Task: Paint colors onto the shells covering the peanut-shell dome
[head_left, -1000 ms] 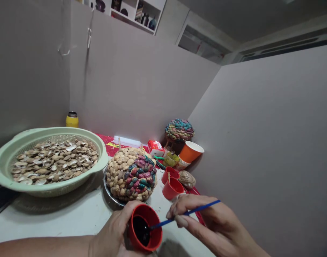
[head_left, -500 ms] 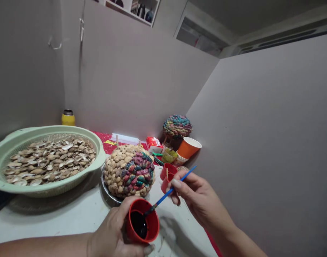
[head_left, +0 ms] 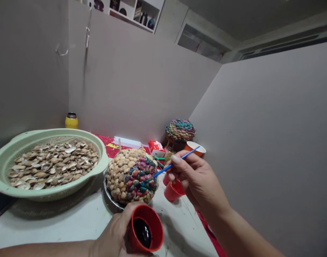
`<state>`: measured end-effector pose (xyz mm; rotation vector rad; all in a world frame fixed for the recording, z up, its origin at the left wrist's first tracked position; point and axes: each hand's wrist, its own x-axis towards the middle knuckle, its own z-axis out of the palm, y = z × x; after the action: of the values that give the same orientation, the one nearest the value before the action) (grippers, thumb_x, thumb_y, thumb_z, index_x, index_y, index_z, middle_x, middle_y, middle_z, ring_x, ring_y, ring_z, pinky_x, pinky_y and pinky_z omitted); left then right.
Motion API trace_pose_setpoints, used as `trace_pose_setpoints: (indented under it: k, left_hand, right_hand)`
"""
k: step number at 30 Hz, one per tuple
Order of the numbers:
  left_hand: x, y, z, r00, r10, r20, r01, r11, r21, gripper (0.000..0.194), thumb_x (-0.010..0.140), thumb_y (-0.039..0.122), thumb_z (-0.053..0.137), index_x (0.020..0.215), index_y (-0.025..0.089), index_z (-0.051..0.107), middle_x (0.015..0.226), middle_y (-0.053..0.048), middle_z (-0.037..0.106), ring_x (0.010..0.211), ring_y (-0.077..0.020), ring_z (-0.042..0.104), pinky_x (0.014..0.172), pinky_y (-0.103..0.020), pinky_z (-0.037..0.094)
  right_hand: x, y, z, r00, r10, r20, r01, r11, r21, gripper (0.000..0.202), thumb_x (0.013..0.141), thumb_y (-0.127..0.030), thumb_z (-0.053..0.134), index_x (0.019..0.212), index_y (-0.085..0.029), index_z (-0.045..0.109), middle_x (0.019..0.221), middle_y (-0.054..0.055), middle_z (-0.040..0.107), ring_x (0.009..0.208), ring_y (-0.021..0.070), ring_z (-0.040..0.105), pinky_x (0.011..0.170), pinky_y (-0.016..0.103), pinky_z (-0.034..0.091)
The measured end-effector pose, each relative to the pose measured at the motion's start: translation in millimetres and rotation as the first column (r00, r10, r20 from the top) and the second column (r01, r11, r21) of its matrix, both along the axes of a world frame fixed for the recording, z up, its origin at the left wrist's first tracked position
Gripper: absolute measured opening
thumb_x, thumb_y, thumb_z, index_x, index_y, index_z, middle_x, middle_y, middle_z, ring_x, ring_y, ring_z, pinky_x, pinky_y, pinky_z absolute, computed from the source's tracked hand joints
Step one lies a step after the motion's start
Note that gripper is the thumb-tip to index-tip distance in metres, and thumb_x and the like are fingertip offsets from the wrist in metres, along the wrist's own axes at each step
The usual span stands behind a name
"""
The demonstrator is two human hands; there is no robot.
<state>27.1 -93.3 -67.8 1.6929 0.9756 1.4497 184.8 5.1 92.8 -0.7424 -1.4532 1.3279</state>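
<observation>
Low in the head view, my left hand [head_left: 113, 230] is wrapped round a red cup [head_left: 158, 232] with dark liquid in it. My right hand [head_left: 199, 178] pinches a blue paintbrush [head_left: 176, 161]. The brush tip is at the painted side of a rounded form covered in peanut-like shells [head_left: 123, 171]; whether it touches the surface I cannot tell for sure. That side is red, purple and teal, while the rest is plain tan. The form rests in a shallow metal dish [head_left: 109, 196].
A pale green basket [head_left: 103, 151] of loose shells stands at the left, with a yellow bottle [head_left: 71, 121] behind it. Beyond my right hand are red cups [head_left: 174, 192], an orange paper cup [head_left: 197, 147] and a second coloured shell-covered form [head_left: 181, 129]. Grey panels enclose the table.
The paintbrush has come out of the red cup and moved up to the painted shells. My left hand still holds the cup. The whole view has shifted slightly.
</observation>
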Motion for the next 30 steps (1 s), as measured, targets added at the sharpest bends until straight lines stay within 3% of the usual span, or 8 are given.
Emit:
trace_pose_setpoints:
  k: [4, 13, 20, 25, 30]
  left_hand:
    - [-0.3, 1.1, 0.2, 0.999, -0.043, -0.017, 0.043, 0.999, 0.006, 0.058, 0.071, 0.040, 0.077, 0.120, 0.023, 0.051, 0.093, -0.003, 0.071, 0.076, -0.0160, 0.065, 0.070, -0.024, 0.051]
    - [-3.2, 9.7, -3.0, 0.994, -0.095, -0.062, 0.098, 0.994, 0.040, 0.065, 0.073, 0.055, 0.073, 0.123, 0.022, 0.051, 0.084, -0.003, 0.071, 0.066, -0.0158, 0.064, 0.062, -0.023, 0.050]
    - [-1.1, 8.9, 6.0, 0.995, -0.094, -0.024, 0.095, 0.994, 0.048, 0.060, 0.076, 0.055, 0.071, 0.121, 0.020, 0.052, 0.090, -0.008, 0.074, 0.074, -0.0183, 0.069, 0.067, -0.024, 0.052]
    - [-0.6, 9.1, -3.2, 0.994, -0.103, -0.039, 0.101, 0.993, -0.055, 0.064, 0.071, 0.052, 0.075, 0.122, 0.020, 0.053, 0.091, -0.008, 0.075, 0.074, -0.0185, 0.070, 0.066, -0.025, 0.052]
    - [-4.8, 14.6, -12.8, 0.990, -0.108, -0.090, 0.095, 0.986, -0.135, 0.072, 0.071, 0.065, 0.069, 0.126, 0.021, 0.055, 0.101, -0.011, 0.076, 0.084, -0.0223, 0.071, 0.074, -0.028, 0.053]
  right_hand:
    - [-14.0, 2.3, 6.3, 0.997, -0.003, 0.075, -0.005, 0.995, 0.102, 0.032, 0.077, -0.044, 0.081, 0.078, -0.019, 0.062, 0.060, -0.002, 0.064, 0.047, 0.0100, 0.055, 0.046, 0.021, 0.047]
    - [-26.5, 1.2, 9.4, 0.980, -0.010, 0.200, -0.044, 0.963, 0.265, 0.032, 0.078, -0.046, 0.078, 0.076, -0.019, 0.061, 0.058, -0.003, 0.061, 0.050, 0.0108, 0.057, 0.048, 0.021, 0.047]
    - [-27.6, 0.9, 10.6, 0.964, -0.055, 0.260, -0.039, 0.938, 0.344, 0.033, 0.082, -0.049, 0.073, 0.077, -0.019, 0.063, 0.060, -0.001, 0.061, 0.051, 0.0120, 0.058, 0.045, 0.021, 0.048]
    - [-25.5, 4.1, 15.5, 0.973, -0.087, 0.213, -0.003, 0.921, 0.390, 0.030, 0.081, -0.047, 0.075, 0.076, -0.019, 0.064, 0.063, 0.000, 0.062, 0.053, 0.0126, 0.060, 0.049, 0.023, 0.054]
    - [-22.5, 3.9, 21.3, 0.973, -0.130, 0.189, 0.043, 0.913, 0.405, 0.030, 0.079, -0.046, 0.077, 0.076, -0.019, 0.065, 0.064, 0.000, 0.064, 0.054, 0.0133, 0.062, 0.051, 0.024, 0.055]
